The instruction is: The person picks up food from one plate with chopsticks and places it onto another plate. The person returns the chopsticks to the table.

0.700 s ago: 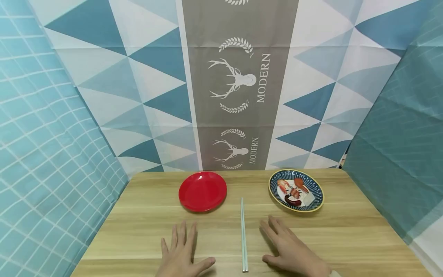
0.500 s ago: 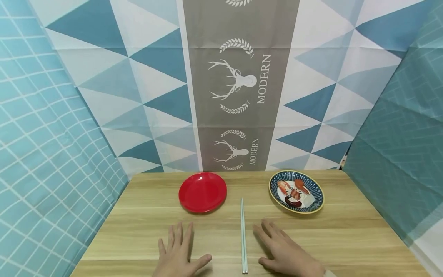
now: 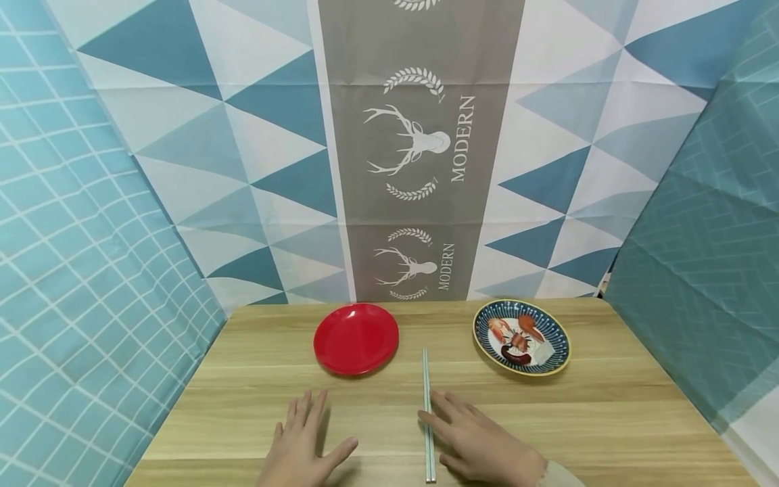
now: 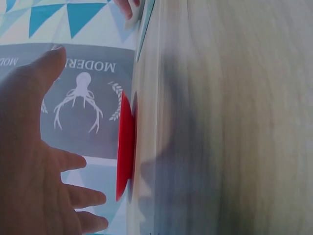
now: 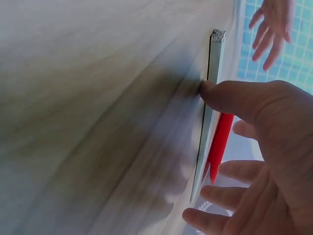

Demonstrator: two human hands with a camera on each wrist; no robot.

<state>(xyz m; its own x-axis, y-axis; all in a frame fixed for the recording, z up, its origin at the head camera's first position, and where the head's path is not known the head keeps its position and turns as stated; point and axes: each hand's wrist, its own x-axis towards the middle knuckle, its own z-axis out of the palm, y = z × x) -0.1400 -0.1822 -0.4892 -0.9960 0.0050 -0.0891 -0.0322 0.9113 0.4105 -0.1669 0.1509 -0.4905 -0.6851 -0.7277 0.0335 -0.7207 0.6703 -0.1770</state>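
R hand (image 3: 481, 439) sits farther L vs. the earlier frames, its index now over the chopsticks (image 3: 425, 372); L hand (image 3: 301, 443) has also shifted a bit L. Chopsticks: a pale green pair, slim, side by side, tapering at far ends, w/ silvery near ends; they lie lengthwise on the wood-grain table (image 3: 377, 419), btwn the two hands. R hand comes in from the R side, palm down, fingers spread & slightly bent, thumb well apart from them on the R of the pair; nothing held, & can't tell if any fingertip touches the sticks. L hand is wide too, fingers fanned fwd, thumb out toward the sticks, nothing in it; L wrist view shows its shadow on the tabletop. Pale sleeve (image 3: 558, 475) at R wrist. Beyond the sticks, to the L, a glossy red plate (image 3: 356, 338) nr the table's back edge; to the R, a blue-patterned dish (image 3: 555, 328) w/ yellow rim, containing food-like pcs (image 3: 517, 340), red, orange, dark brown & whitish. Bkgd: triangle-print cloth (image 3: 276, 101) w/ grey deer strip reading "MODERN", blue tile-print cloth (image 3: 91, 270) on L, blue-green cloth (image 3: 700, 284) on R.
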